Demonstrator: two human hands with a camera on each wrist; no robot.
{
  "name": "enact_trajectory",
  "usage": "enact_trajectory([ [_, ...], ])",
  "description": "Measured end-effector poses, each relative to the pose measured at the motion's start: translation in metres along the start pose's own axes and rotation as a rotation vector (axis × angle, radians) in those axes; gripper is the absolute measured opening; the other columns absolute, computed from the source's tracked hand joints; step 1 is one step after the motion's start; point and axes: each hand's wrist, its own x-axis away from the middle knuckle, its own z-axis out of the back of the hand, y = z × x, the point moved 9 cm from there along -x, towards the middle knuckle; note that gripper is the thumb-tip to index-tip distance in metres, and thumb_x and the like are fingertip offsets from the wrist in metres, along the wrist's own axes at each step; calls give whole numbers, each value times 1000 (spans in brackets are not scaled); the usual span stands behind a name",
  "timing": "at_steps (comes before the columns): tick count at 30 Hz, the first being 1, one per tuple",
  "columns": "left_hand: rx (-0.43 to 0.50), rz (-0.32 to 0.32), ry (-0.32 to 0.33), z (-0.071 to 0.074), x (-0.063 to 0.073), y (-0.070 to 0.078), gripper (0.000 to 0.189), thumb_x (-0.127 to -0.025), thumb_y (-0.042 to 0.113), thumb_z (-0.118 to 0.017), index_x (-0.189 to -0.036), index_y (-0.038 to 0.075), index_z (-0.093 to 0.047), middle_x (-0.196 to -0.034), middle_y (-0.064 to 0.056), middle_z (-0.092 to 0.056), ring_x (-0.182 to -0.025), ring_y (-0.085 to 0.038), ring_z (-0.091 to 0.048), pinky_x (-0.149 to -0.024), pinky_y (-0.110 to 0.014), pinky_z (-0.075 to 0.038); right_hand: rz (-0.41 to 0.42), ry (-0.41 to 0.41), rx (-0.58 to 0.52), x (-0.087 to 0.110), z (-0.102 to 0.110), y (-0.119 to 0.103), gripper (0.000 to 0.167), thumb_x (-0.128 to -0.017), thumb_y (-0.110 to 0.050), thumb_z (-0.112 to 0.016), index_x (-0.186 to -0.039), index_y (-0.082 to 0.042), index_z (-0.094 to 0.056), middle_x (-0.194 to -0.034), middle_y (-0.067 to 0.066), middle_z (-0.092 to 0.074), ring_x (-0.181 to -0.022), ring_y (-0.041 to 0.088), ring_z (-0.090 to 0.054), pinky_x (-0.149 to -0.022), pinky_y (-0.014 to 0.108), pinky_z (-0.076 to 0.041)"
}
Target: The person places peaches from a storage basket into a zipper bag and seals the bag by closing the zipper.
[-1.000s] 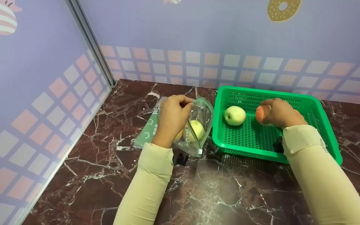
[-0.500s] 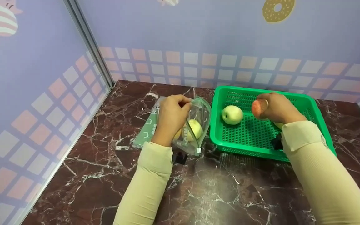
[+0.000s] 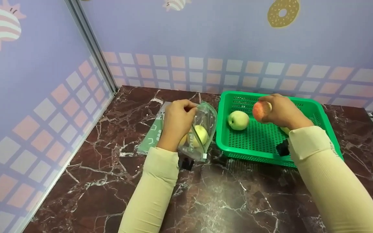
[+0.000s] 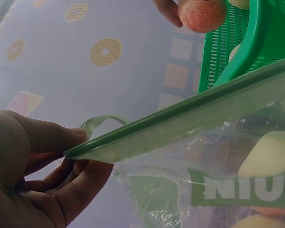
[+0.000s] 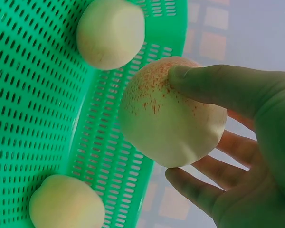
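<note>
My left hand (image 3: 179,121) pinches the green zip edge of a clear plastic zip bag (image 4: 152,126) between thumb and fingers, its mouth slanting toward the basket. Pale round fruit (image 3: 200,136) shows through the bag's side. With thumb on one side and fingers on the other, my right hand (image 3: 282,111) holds a peach (image 5: 166,118), pale with a red speckled blush, over the green plastic basket (image 3: 254,154). A pale peach (image 3: 238,120) lies at the basket's left end. Another pale fruit (image 3: 285,130) is mostly hidden behind the right wrist.
The basket stands on a dark red marbled tabletop (image 3: 219,200), close to the patterned back wall (image 3: 193,38). A side wall (image 3: 37,84) rises on the left. Black wrist cameras sit under both cuffs, the right one (image 3: 283,148) overlapping the basket.
My right hand has lifted the peach from low in the basket and carried it up and leftward. The left hand keeps its pinch on the bag, nearly still.
</note>
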Motion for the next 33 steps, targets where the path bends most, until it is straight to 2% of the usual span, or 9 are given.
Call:
enact_trajectory([
  [6,7,12,-3,0,1,-2,13,-92,18,-65,-96,13,-76,-86,-2,-71,-70,-14,-61,-63,-29,-50,35,27,-1,2,1,-13,70,-78,-17,-78,-141,-8,-49,-145,24,-42,-128,46,-42,-96,63,-41],
  [14,13,-29,1,-1,3,-2,13,-92,17,-65,-96,12,-76,-86,-2,-72,-71,-15,-62,-62,-30,-49,55,28,-32,9,-2,-31,71,-77,-19,-80,-141,-11,-50,-145,21,-44,-128,44,-44,-97,61,-42],
  [23,0,-20,1,0,3,-3,12,-91,16,-66,-95,12,-76,-87,-3,-72,-74,-16,-63,-65,-30,-50,104,66,-38,14,-8,-56,69,-74,-18,-83,-137,-15,-54,-144,15,-49,-128,41,-47,-100,59,-42],
  [33,1,-22,6,2,5,-3,12,-91,19,-66,-96,14,-76,-88,-2,-72,-70,-15,-61,-63,-30,-49,118,78,-86,20,-14,-62,68,-76,-19,-82,-138,-16,-54,-143,15,-49,-125,39,-50,-97,59,-44],
])
